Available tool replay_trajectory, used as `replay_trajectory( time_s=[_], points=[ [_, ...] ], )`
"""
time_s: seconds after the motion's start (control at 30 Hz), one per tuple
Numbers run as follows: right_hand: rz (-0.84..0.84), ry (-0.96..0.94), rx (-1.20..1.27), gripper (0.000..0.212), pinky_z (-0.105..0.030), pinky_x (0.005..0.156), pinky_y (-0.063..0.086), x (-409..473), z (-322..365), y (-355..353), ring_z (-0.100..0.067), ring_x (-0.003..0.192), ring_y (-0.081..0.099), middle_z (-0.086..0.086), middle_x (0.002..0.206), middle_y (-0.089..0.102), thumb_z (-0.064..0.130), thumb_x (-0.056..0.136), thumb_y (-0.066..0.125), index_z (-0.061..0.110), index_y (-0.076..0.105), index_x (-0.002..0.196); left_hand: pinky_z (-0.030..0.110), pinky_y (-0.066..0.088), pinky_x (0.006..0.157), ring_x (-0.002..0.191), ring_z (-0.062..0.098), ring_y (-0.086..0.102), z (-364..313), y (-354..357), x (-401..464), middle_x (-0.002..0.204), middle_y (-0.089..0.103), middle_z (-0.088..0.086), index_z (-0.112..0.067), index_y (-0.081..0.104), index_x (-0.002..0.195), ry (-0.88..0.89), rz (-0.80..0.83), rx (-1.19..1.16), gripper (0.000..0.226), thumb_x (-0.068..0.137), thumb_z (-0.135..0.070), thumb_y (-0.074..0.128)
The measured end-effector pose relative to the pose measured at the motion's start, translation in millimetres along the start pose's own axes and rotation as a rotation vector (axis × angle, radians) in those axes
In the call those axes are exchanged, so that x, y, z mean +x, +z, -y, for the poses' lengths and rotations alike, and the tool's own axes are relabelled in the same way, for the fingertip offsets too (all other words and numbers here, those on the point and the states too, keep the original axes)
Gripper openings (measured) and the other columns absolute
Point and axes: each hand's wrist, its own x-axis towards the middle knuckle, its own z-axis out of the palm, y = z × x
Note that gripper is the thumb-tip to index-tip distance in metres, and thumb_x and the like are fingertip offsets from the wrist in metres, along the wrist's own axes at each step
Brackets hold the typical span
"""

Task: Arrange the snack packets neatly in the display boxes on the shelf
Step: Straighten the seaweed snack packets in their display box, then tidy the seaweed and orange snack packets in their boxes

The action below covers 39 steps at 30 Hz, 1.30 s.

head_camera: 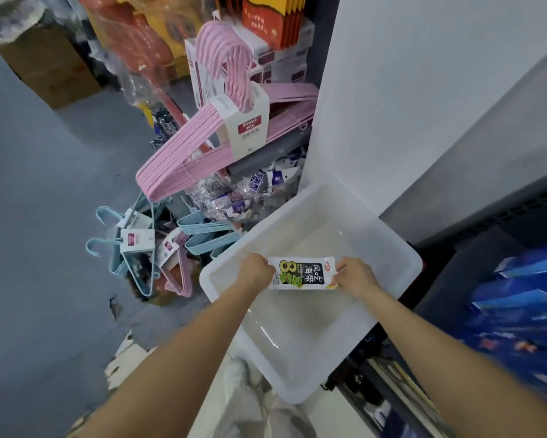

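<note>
One brown cardboard box (49,63) sits at the upper left of the frame on the grey floor (35,216). Right of it, in the upper middle, hangs one banded bundle of pink hangers (202,147); below, at middle left, lie several light blue hangers (120,245), too tangled to count. Two bare hands meet at the centre. One left hand (257,269) grips the left end of one white snack packet (302,273) with curled fingers, and one right hand (356,276) pinches its right end. The packet hangs flat between them, over one translucent white plastic bin (401,257). At the lower right edge of the frame lie blue packages (518,305), blurred beyond counting.
</note>
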Motion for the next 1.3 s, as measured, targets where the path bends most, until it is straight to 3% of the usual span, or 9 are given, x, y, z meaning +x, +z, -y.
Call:
replay_trajectory(
  time_s=[0.1, 0.27, 0.67, 0.9, 1.0, 1.07, 1.3],
  points=[
    [0.069, 0.015, -0.09, 0.018, -0.024, 0.069, 0.038, 7.9, -3.9, 9.6, -0.029, 0.103, 0.06, -0.018, 0.107, 0.066, 0.005, 0.085, 0.057, 0.002, 0.067, 0.099, 0.033, 0.046, 0.084, 0.108, 0.034, 0.058, 6.9, 8.6, 6.4, 0.115, 0.062, 0.02, 0.004, 0.06, 0.112, -0.003, 0.026, 0.109, 0.027, 0.092, -0.011, 0.05],
    [0.063, 0.001, -0.178, 0.025, -0.029, 0.085, 0.044, 9.9, -6.1, 11.6, -0.032, 0.109, 0.058, -0.018, 0.114, 0.064, 0.01, 0.088, 0.051, 0.001, 0.066, 0.105, 0.029, 0.04, 0.091, 0.12, 0.031, 0.049, 14.7, 8.7, 4.7, 0.131, 0.054, 0.017, 0.0, 0.05, 0.127, 0.051, 0.039, 0.277, 0.037, 0.093, -0.014, 0.051],
    [0.005, -0.274, -0.222, 0.021, -0.032, 0.085, 0.045, -29.4, 4.6, -7.7, -0.026, 0.108, 0.055, -0.011, 0.116, 0.062, 0.015, 0.092, 0.051, 0.009, 0.064, 0.108, 0.036, 0.043, 0.087, 0.111, 0.031, 0.054, -3.1, -17.5, -52.6, 0.125, 0.056, 0.013, -0.011, 0.055, 0.122, 0.255, -0.069, 0.716, 0.031, 0.096, -0.021, 0.04],
    [-0.024, -0.331, -0.242, 0.023, -0.033, 0.079, 0.047, -66.5, 8.3, -24.0, -0.027, 0.099, 0.057, -0.01, 0.109, 0.063, 0.017, 0.093, 0.045, 0.01, 0.064, 0.101, 0.033, 0.042, 0.082, 0.108, 0.029, 0.055, -9.6, -20.5, -87.1, 0.12, 0.059, 0.009, -0.018, 0.058, 0.119, 0.313, -0.097, 0.658, 0.03, 0.097, -0.028, 0.041],
    [-0.069, -0.347, -0.196, 0.024, -0.035, 0.079, 0.05, -90.3, 5.3, -32.1, -0.026, 0.095, 0.058, -0.01, 0.104, 0.064, 0.017, 0.093, 0.044, 0.009, 0.064, 0.103, 0.036, 0.05, 0.083, 0.1, 0.028, 0.059, -12.3, -22.3, -104.0, 0.113, 0.063, 0.008, -0.02, 0.061, 0.11, 0.368, -0.085, 0.568, 0.024, 0.096, -0.027, 0.043],
    [-0.109, -0.364, -0.144, 0.024, -0.036, 0.08, 0.05, -108.6, 1.8, -38.2, -0.025, 0.095, 0.058, -0.008, 0.103, 0.065, 0.018, 0.093, 0.043, 0.011, 0.064, 0.101, 0.04, 0.052, 0.086, 0.097, 0.026, 0.061, -16.5, -23.7, -119.4, 0.112, 0.065, 0.007, -0.02, 0.062, 0.109, 0.425, -0.099, 0.518, 0.023, 0.095, -0.026, 0.045],
    [-0.373, -0.409, -0.001, 0.015, -0.037, 0.082, 0.05, -205.0, -27.6, -57.9, -0.023, 0.095, 0.06, -0.003, 0.101, 0.067, 0.021, 0.092, 0.048, 0.019, 0.063, 0.09, 0.035, 0.051, 0.083, 0.094, 0.021, 0.061, -29.0, -14.5, -190.8, 0.105, 0.068, 0.003, -0.018, 0.064, 0.105, 0.708, -0.211, 0.375, 0.021, 0.095, -0.024, 0.047]
  ],
)
